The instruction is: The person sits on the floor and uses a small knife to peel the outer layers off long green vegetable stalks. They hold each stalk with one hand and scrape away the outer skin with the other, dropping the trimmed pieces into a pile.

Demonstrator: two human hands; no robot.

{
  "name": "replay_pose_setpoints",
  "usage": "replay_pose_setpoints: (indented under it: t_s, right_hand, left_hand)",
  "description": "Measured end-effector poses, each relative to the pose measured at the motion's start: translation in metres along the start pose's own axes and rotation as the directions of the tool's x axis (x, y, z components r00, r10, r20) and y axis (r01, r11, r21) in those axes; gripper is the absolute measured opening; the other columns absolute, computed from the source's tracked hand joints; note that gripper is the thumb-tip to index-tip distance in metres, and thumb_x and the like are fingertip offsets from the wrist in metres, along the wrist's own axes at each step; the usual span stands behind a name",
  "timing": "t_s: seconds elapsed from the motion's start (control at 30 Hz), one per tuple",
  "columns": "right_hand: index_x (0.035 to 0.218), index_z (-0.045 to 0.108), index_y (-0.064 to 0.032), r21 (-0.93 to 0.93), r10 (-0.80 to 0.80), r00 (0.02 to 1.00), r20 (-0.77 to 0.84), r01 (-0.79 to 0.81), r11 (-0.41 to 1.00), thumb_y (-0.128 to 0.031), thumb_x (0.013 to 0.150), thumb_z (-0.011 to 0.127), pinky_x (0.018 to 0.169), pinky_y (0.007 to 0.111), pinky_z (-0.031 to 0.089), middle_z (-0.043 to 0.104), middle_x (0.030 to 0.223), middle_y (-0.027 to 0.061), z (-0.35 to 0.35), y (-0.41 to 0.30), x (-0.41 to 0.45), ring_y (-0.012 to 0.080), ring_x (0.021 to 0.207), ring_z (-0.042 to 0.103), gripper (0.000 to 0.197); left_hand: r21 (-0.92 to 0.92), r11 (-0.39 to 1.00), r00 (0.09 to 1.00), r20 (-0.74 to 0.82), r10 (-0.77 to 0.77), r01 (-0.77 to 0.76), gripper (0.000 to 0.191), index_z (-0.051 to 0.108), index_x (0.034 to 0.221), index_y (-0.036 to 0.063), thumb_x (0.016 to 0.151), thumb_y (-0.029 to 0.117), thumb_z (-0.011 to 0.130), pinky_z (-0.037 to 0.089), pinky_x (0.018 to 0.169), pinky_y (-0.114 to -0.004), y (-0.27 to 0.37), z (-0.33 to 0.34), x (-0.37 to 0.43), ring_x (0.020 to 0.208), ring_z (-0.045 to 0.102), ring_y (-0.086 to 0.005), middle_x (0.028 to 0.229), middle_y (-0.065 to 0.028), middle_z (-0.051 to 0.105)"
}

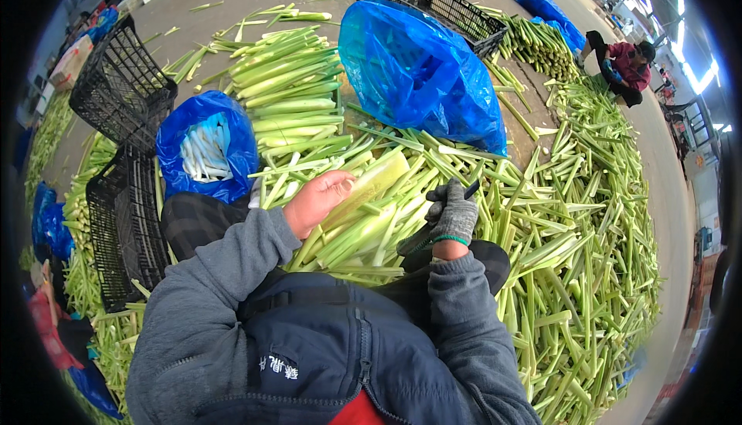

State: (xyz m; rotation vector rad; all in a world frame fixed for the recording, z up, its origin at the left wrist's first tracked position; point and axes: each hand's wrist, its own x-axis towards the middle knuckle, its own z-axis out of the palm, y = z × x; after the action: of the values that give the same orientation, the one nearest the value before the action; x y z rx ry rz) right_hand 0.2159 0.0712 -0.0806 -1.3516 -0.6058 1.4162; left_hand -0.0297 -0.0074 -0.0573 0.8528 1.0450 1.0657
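My bare left hand (317, 200) grips a broad, pale green leaf sheath (374, 186), which slants up and away to the right. My right hand (457, 213), in a grey knitted glove with a green cuff, is closed around a small dark tool (472, 189), apparently a knife; most of it is hidden by the fingers. Cut green leaves and stalks (371, 239), like those of water bamboo, lie heaped between my knees under both hands. Beyond my left hand, whole thick stalks (295, 89) are stacked in a row. Peeled white shoots (206, 150) fill the bottom of a blue plastic bag (168, 138) by my left knee.
A large blue bag (417, 71) stands ahead, with a black plastic crate (449, 10) behind it. More black crates (122, 68) are at my left. Discarded leaves (579, 263) spread thickly along my right. A person (629, 68) sits farther off at the right.
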Motion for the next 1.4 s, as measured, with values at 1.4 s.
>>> replay_pose_setpoints:
  t_s: [1.4]
  right_hand:
    - [0.123, 0.051, -0.0031, -0.123, -0.03, 0.927, 0.373, 0.082, 0.989, -0.04, 0.095, 0.046, 0.038, 0.022, 0.037, 0.066, 0.089, 0.0134, 0.032, -0.047, -0.063, 0.0104, 0.042, 0.049, 0.046]
  left_hand:
    - [0.633, 0.715, 0.908, -0.046, 0.417, -0.297, 0.034, 0.054, 0.09, 0.0051, 0.069, 0.014, 0.08, 0.045, 0.067, -0.031, 0.004, 0.025, 0.002, 0.075, 0.054, -0.0178, 0.084, -0.0056, 0.056]
